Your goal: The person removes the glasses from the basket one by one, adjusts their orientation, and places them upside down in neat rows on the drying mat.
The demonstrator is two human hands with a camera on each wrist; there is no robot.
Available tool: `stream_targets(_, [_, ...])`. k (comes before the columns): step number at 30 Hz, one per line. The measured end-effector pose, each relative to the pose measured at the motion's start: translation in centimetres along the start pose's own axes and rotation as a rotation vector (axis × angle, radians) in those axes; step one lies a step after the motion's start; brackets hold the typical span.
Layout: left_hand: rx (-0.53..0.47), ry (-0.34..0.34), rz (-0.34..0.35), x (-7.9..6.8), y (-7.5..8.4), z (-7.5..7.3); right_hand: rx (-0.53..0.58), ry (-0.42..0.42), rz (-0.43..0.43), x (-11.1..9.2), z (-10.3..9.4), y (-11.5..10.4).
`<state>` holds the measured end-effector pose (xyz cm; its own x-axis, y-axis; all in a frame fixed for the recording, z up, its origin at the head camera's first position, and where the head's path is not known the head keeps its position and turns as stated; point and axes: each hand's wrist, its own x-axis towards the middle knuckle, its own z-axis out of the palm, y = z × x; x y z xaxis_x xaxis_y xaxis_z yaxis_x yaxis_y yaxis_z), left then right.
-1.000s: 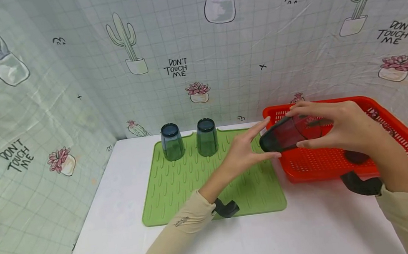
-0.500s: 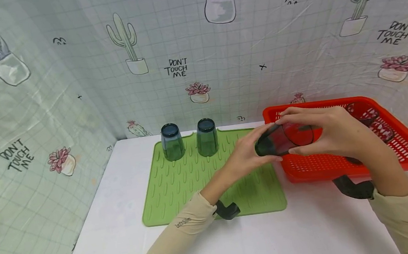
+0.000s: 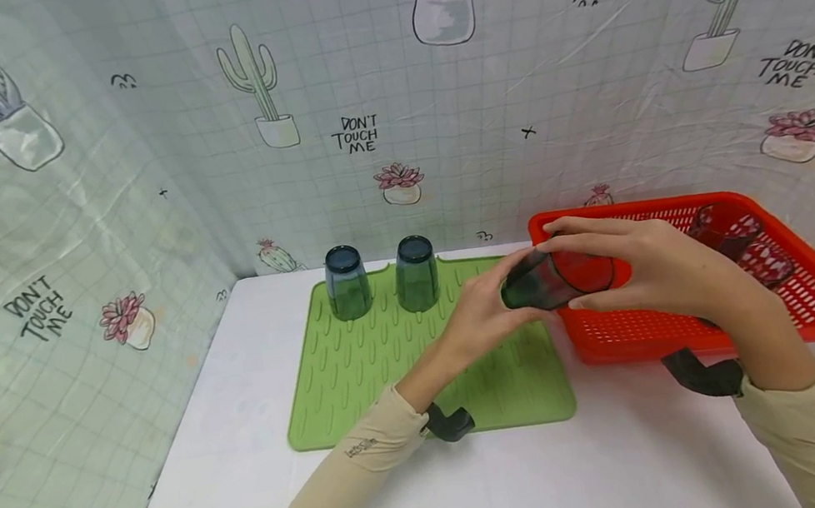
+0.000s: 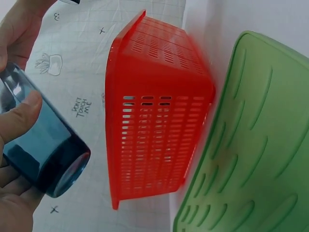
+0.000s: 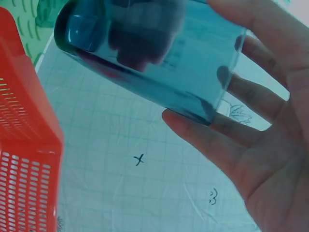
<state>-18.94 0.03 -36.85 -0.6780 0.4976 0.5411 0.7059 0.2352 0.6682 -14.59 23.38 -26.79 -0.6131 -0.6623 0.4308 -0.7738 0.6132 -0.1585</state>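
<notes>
Both hands hold one blue-tinted drinking glass (image 3: 541, 285), tilted on its side over the gap between the mat and the basket's left end. My left hand (image 3: 476, 311) grips it around the thick base end, and its thumb lies along the side of the glass (image 4: 46, 133) in the left wrist view. At the other end, my right hand (image 3: 653, 264) holds the rim between thumb and fingers. Two similar glasses, a left one (image 3: 347, 284) and a right one (image 3: 417, 276), stand upside down at the back of the green drying mat (image 3: 363, 393).
A red plastic basket (image 3: 592, 353) stands to the right of the mat, with glasses (image 3: 728, 232) lying in its right part. The white table (image 3: 524, 484) extends in front. A patterned sheet (image 3: 467, 113) hangs behind and at the left.
The glass has moved left, away from the basket, with the right hand following. The left hand has closed from spread fingers to a grip around the base end.
</notes>
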Motion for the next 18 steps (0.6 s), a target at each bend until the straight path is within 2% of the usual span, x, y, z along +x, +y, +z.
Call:
stream_targets(2, [0.005, 0.023, 0.028, -0.1, -0.1, -0.1, 0.023, -0.026, 0.015, 0.0, -0.1, -0.2])
stream_targets(5, [0.046, 0.049, 0.104, -0.3, -0.1, -0.3, 0.062, -0.023, 0.034, 0.0, -0.3, -0.3])
stream_targets(9, [0.175, 0.08, 0.237, -0.3, 0.1, -0.7, 0.089, 0.068, 0.103, 0.0, -0.4, -0.4])
stream_targets(14, [0.317, 0.104, 0.351, -0.4, 0.4, -1.0, 0.137, 0.181, 0.265, 0.1, -0.4, 0.0])
stream_targets(18, [0.44, 0.119, 0.452, -0.3, 0.5, -1.2, 0.167, 0.12, 0.397, 0.1, -0.7, -0.1])
